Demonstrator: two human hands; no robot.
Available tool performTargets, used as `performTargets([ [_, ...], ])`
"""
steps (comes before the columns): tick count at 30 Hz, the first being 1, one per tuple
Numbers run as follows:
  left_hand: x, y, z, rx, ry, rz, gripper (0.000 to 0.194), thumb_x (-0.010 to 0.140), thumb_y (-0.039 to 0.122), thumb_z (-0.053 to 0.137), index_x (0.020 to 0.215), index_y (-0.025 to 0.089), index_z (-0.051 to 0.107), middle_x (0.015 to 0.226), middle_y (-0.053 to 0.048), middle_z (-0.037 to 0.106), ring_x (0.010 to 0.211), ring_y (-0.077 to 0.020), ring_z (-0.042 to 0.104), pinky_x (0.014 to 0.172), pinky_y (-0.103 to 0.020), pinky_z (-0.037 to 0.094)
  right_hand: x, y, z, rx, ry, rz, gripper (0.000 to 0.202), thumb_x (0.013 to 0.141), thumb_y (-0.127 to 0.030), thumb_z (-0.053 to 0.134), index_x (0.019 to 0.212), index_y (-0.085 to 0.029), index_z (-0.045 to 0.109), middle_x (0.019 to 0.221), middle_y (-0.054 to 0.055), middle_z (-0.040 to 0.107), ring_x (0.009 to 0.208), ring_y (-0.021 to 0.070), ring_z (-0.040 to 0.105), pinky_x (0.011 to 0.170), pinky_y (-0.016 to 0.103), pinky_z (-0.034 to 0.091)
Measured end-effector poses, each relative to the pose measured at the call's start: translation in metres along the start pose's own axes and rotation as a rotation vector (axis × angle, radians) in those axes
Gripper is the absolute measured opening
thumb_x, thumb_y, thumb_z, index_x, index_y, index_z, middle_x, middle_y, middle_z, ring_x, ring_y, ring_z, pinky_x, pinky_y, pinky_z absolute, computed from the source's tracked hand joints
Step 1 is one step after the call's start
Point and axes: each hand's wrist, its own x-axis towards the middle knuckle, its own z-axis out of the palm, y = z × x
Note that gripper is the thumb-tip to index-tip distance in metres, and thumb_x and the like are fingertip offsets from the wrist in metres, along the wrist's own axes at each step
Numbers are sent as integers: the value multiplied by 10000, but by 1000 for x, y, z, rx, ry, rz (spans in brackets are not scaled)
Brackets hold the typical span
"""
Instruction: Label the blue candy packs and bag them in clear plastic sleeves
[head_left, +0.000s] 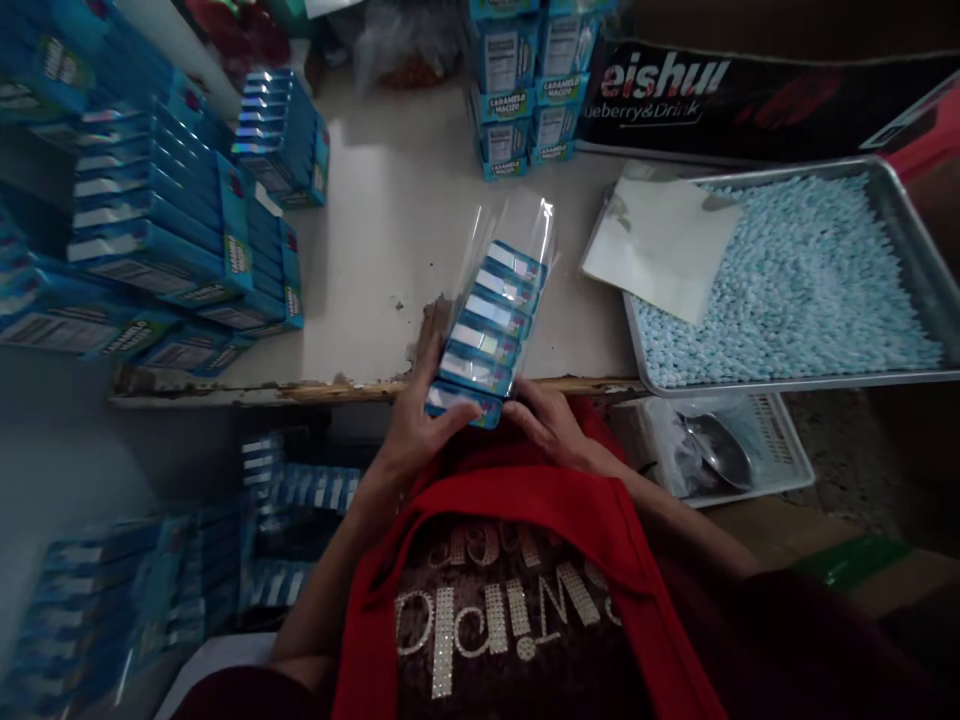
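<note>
Surface: white tabletop (390, 250) is filling the middle of the frame; its near edge is chipping, with raw wood showing along the lower rim; light is dim.
Background: blue cartons (150, 230) are piling up at the upper left; a smaller stack (525, 90) is standing at top centre; a dark banner (750, 95) is lying along the upper right.
Row: a row of boxes (487, 320) is sitting in a clear sleeve (525, 225) at the centre, leaning from the table edge up and away; the sleeve's open end is sticking up past the far box.
Left hand (420, 420): is curling around the near left end of the row, thumb pressing on the nearest box; fingers closed on it.
Right hand (547, 420): is cupping the near right end, fingers bent against the bottom box; closed on the row.
Tray (911, 240): a metal tray at the right is holding pale blue pellets; a glossy sheet (660, 250) is lying over its left corner.
Basket (780, 450): a white basket below the tray is holding a metal scoop (716, 450).
Risk: my judgement; the slick film could be letting boxes slide out of the open far end if the row is tipping further; the thin sleeve could be splitting under a hard squeeze.
Materials: boxes are glossy card, flat and rectangular; film is thin and crinkly; tray is rigid, smooth steel; pellets are small and matte.
</note>
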Motion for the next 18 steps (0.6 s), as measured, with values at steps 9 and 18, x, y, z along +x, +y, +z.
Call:
performTargets([
  [9,46,-46,-49,172,-94,101,1353,520,494,1091,1691,222,470,1679,-174,586,1553,-440,564,1284,-543,495,11,28,1,-162,152,48,1400,734,-623,1000,1823,-247,202,1847,184,317,1700,420,360,1368,631,372],
  [18,49,-42,5,52,173,-32,405,708,217,959,1098,189,851,1052,-41,877,1035,-281,824,959,-370,682,28,35,18,-159,384,-31,574,1001,-408,723,1556,-265,674,1438,91,795,1289,333,787,1102,484,651],
])
